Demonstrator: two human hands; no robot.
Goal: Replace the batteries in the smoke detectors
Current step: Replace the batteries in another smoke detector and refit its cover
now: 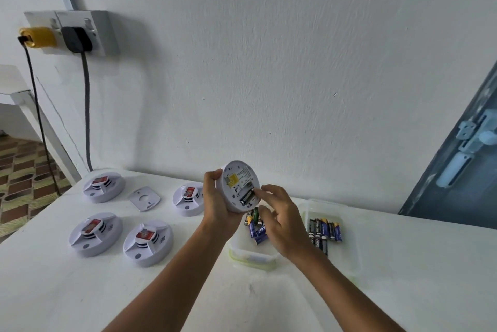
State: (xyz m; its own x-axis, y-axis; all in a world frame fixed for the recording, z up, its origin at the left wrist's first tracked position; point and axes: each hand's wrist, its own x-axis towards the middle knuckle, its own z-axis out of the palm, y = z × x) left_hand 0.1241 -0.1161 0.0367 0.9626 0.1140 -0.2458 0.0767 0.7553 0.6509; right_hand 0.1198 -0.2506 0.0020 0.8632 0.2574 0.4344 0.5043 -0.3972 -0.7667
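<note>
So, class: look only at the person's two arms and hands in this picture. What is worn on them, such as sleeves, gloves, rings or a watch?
Nothing is worn on either. The left hand and right hand are bare, with no gloves; no rings show. Both forearms are uncovered down to the bottom edge of the view, with no sleeves, watch or bracelet in sight. Anything higher up the arms is out of frame.

1. "CELL" – the end of a longer word, the rest hidden – runs along a blue battery in the container just below the right hand.
2. "EVERE…" shows on a dark battery in the tray right of that hand – its remaining letters are too small to read.
</note>
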